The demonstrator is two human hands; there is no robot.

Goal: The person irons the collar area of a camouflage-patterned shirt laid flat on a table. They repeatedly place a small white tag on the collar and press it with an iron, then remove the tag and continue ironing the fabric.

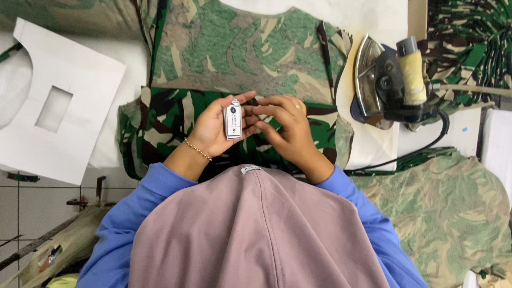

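My left hand [213,128] holds a small white garment label [232,121] upright between thumb and fingers; a gold bracelet sits on that wrist. My right hand [282,128], with a ring on one finger, touches the label's right edge with its fingertips. Both hands hover over a dark green camouflage garment piece [165,120] lying on the table. Beyond it lies a larger, paler camouflage piece [240,50]. My mauve head covering and blue sleeves fill the lower part of the view.
A clothes iron [384,80] rests on its side at the right, its black cord [426,149] curving back. A white cardboard template [58,101] with a square cut-out lies at the left. More camouflage fabric [453,202] is piled at the right.
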